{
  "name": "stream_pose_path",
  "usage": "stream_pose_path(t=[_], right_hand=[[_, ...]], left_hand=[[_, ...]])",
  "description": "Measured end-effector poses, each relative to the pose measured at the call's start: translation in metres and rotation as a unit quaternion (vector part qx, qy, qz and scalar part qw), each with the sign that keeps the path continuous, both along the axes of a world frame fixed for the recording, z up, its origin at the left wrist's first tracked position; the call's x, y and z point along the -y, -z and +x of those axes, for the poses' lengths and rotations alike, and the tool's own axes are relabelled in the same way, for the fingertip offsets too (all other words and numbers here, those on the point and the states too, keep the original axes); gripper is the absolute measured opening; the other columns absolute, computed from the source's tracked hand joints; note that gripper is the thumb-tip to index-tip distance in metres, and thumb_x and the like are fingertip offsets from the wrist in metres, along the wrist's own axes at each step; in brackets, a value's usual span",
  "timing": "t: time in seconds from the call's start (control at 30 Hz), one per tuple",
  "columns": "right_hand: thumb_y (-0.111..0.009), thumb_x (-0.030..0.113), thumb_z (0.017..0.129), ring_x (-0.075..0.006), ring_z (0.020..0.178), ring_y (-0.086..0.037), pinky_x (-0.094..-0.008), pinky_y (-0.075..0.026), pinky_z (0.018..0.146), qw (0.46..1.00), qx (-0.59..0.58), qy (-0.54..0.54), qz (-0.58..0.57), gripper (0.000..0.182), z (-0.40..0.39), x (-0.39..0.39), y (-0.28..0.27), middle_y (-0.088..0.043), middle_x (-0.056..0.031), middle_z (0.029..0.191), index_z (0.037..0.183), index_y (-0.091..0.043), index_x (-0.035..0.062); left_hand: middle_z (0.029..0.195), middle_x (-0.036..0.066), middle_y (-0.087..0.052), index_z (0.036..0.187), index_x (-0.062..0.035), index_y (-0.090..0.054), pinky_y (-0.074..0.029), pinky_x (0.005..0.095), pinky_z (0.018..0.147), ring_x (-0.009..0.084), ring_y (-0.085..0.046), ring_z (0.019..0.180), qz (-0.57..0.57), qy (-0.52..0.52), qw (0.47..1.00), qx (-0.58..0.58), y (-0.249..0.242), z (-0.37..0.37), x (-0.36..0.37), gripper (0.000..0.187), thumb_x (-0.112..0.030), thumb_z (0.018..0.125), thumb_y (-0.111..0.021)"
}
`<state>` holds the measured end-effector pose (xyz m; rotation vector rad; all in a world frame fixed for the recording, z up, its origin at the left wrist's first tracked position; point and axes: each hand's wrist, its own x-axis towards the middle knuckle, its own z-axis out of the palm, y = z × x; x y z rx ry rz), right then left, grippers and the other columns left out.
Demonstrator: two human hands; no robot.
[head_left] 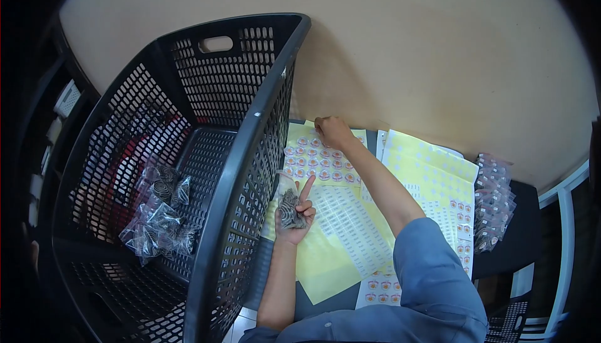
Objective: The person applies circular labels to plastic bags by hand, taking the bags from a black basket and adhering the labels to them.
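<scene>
My left hand (294, 225) is closed round a small clear plastic bag (288, 210) holding something with a dark, light-striped pattern, its index finger stretched upward. Farther away, my right hand (333, 132) rests at the upper edge of a yellow-backed sticker sheet (320, 160) with rows of round orange-and-purple stickers. Its fingers are curled together, and whatever is between them is hidden. Below the bag hand lies a sheet of small printed labels (350, 227) on top of a plain yellow sheet (322, 280).
At left a large black perforated basket (235, 155) stands tall beside the sheets, with several similar bagged items (159, 224) inside. More sticker sheets (432, 167) lie to the right. Past them, a row of packed plastic bags (493, 202) sits against the beige wall (438, 61).
</scene>
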<state>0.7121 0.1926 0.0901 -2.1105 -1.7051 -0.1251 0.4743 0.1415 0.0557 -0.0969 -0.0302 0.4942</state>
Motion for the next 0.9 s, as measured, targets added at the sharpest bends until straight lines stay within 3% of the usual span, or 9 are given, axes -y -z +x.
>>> stream_pose_path(t=[0.03,0.27,0.47,0.53,0.57,0.63,0.67,0.73,0.9], right_hand=[[-0.052,0.005,0.068,-0.0294,0.069,-0.057,-0.0373,-0.045,0.064,1.0,0.007,0.001,-0.007,0.011,0.0,0.0,0.003,-0.059,-0.0135,0.071,0.077,-0.057,0.0036],[-0.05,0.004,0.071,-0.0324,0.073,-0.057,-0.0396,-0.045,0.066,0.999,0.029,0.031,-0.032,0.012,-0.002,-0.003,-0.001,-0.058,-0.0161,0.074,0.083,-0.052,0.0014],[-0.049,0.005,0.073,-0.0358,0.073,-0.056,-0.0402,-0.045,0.065,0.997,-0.061,0.037,0.041,0.014,0.008,-0.004,0.002,-0.057,-0.0199,0.078,0.086,-0.05,-0.0006],[-0.05,0.008,0.077,-0.0277,0.068,-0.058,-0.0353,-0.046,0.062,0.988,-0.119,-0.051,0.085,0.017,0.007,0.005,-0.011,-0.057,-0.0154,0.078,0.092,-0.049,-0.0003],[-0.05,0.008,0.077,-0.0277,0.068,-0.058,-0.0353,-0.046,0.062,0.988,-0.12,-0.049,0.085,0.017,0.005,0.013,-0.015,-0.057,-0.0154,0.078,0.092,-0.049,-0.0003],[-0.051,0.011,0.08,-0.0191,0.064,-0.057,-0.031,-0.046,0.061,0.952,-0.297,-0.022,0.064,0.018,-0.004,0.038,-0.04,-0.057,-0.0112,0.078,0.094,-0.048,-0.0003],[-0.051,0.011,0.08,-0.0191,0.064,-0.057,-0.031,-0.046,0.061,0.953,-0.296,-0.016,0.065,0.018,-0.007,0.052,-0.048,-0.057,-0.0112,0.078,0.094,-0.048,-0.0003],[-0.051,0.014,0.082,-0.0114,0.062,-0.055,-0.0255,-0.046,0.059,0.81,-0.574,-0.067,0.104,0.017,-0.017,0.084,-0.064,-0.056,-0.007,0.075,0.091,-0.05,-0.0004],[-0.051,0.007,0.082,-0.0142,0.077,-0.059,-0.0246,-0.048,0.068,0.782,-0.577,-0.107,0.211,0.01,-0.055,0.168,-0.107,-0.058,-0.0075,0.081,0.087,-0.052,-0.0012]], left_hand=[[0.137,0.015,-0.016,0.12,-0.0053,-0.04,-0.036,0.0251,0.058,0.0112,-0.046,0.063,0.001,-0.002,1.0,0.011,0.004,-0.001,0.0,0.052,-0.02,0.072,-0.053],[0.137,0.017,-0.013,0.122,-0.0069,-0.036,-0.037,0.0244,0.058,0.0118,-0.047,0.067,0.032,-0.018,0.997,-0.065,0.008,-0.001,-0.001,0.079,-0.02,0.053,-0.071],[0.137,0.017,-0.013,0.122,-0.0082,-0.036,-0.037,0.0255,0.056,0.0122,-0.047,0.066,0.029,-0.03,0.998,-0.046,0.01,0.0,0.001,0.067,-0.023,0.063,-0.065],[0.123,0.016,-0.038,0.117,-0.0049,-0.041,-0.037,0.0229,0.053,0.0108,-0.046,0.06,0.094,-0.059,0.975,-0.19,-0.003,0.005,0.005,0.046,-0.027,0.077,-0.051],[0.123,0.016,-0.038,0.117,-0.0049,-0.041,-0.037,0.0229,0.053,0.0108,-0.046,0.06,0.094,-0.057,0.975,-0.19,0.001,0.005,0.005,0.046,-0.027,0.077,-0.051],[0.093,0.009,-0.054,0.108,-0.0022,-0.046,-0.038,0.0214,0.051,0.0096,-0.046,0.055,0.194,-0.07,0.944,-0.258,0.005,0.012,0.007,0.036,-0.028,0.086,-0.035],[0.093,0.009,-0.054,0.108,-0.0022,-0.046,-0.038,0.0214,0.051,0.0096,-0.046,0.055,0.195,-0.064,0.945,-0.256,0.002,0.014,0.012,0.036,-0.028,0.086,-0.035],[0.074,0.002,-0.053,0.103,-0.0009,-0.048,-0.042,0.0205,0.052,0.0084,-0.047,0.054,0.222,-0.117,0.908,-0.336,-0.021,0.017,0.025,0.035,-0.029,0.086,-0.035],[0.105,0.011,-0.047,0.111,-0.007,-0.032,-0.042,0.0347,0.083,0.0212,-0.05,0.093,0.28,-0.101,0.906,-0.302,-0.041,0.005,0.04,0.036,-0.01,0.076,-0.039]])
